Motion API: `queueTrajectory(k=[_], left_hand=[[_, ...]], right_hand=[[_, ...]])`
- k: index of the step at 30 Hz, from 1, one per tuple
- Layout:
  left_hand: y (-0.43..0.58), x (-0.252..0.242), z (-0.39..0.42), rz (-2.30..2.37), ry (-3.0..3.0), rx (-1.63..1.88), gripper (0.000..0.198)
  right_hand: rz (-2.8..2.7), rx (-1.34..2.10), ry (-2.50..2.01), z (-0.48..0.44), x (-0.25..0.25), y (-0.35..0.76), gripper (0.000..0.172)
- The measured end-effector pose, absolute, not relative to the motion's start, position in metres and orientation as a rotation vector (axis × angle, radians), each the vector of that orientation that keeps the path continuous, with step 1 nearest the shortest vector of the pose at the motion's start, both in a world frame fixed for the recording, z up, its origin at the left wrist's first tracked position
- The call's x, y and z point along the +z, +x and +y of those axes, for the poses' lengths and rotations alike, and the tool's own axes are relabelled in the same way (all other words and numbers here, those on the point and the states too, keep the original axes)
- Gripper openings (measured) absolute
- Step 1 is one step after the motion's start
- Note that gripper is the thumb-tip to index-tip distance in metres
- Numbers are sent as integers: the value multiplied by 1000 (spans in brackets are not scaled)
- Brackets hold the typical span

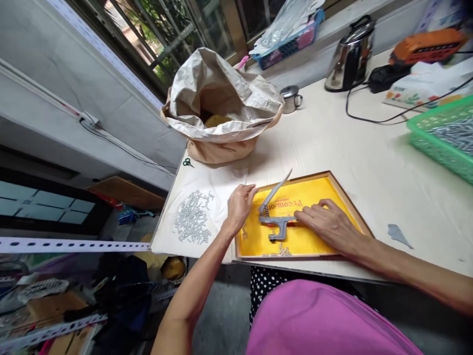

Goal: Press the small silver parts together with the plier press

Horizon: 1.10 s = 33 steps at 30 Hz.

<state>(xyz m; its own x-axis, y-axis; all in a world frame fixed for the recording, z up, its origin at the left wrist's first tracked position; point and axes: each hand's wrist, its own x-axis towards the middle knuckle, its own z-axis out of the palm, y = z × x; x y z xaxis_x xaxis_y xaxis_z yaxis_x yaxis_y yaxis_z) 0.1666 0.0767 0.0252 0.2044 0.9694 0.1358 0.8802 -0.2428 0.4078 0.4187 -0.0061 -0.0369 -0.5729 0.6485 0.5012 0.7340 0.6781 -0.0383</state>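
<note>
My right hand (328,224) is closed around one arm of a grey hand-press pliers (283,227) with a coil spring. Its other arm sticks up and away, and the tool is over a shallow tray (349,202) lined with printed yellow sheet (314,192). At the tray's far left corner is my left hand (239,207), fingers drawn together; whether they pinch a small part or the rim is hidden. A few small metal pins (284,250) lie along the tray's near edge. To the left, a pile of small silvery pieces (192,217) rests on white cloth.
A large open sack (221,148) stands behind the tray, with a lidded metal cup (291,98) beside it. Small green-handled scissors (187,162) lie left. Rightward are a kettle (349,54), a green basket (436,148) of metal pieces and a grey scrap (398,235).
</note>
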Motion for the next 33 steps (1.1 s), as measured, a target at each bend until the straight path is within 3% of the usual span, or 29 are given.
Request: queueTrajectory(k=[6,16,26,30,33], left_hand=[[61,20,93,2510,1944,148,27],[30,-9,113,2430,2065,-26,25],[26,-14,125,2430,1827,157,16],[32,-10,123,2419,1841,171,22],[48,0,108,2318,1805,391,25]], right_hand=[[-2300,-15,-1143,-19,-46,439,32],[-2278,164,-1191,-26,-49,436,29],[-2323,131,-1174,-26,-41,424,33],[-2342,113,-1188,-25,-36,424,29],[-2366,51,-1208,-22,-29,425,29]])
